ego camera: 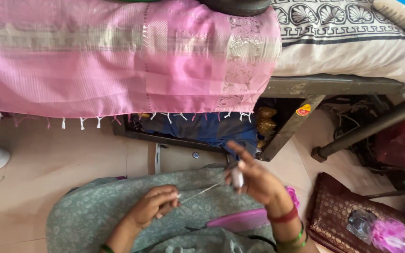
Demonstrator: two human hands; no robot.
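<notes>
My left hand pinches the end of a thin white thread above my lap. The thread runs taut up to my right hand, which grips a small white spool between thumb and fingers, the index finger raised. Both hands hover over the grey-green patterned cloth on my knees. A pink cloth with gold woven bands and knotted tassels along its lower edge hangs off the bed edge in front of me. A pink flat piece lies on my lap under my right wrist.
A metal bed frame with a patterned mattress cover stands at the right. Dark blue cloth and gold packets sit underneath. A maroon brocade cushion with a pink tuft in plastic lies on the tiled floor.
</notes>
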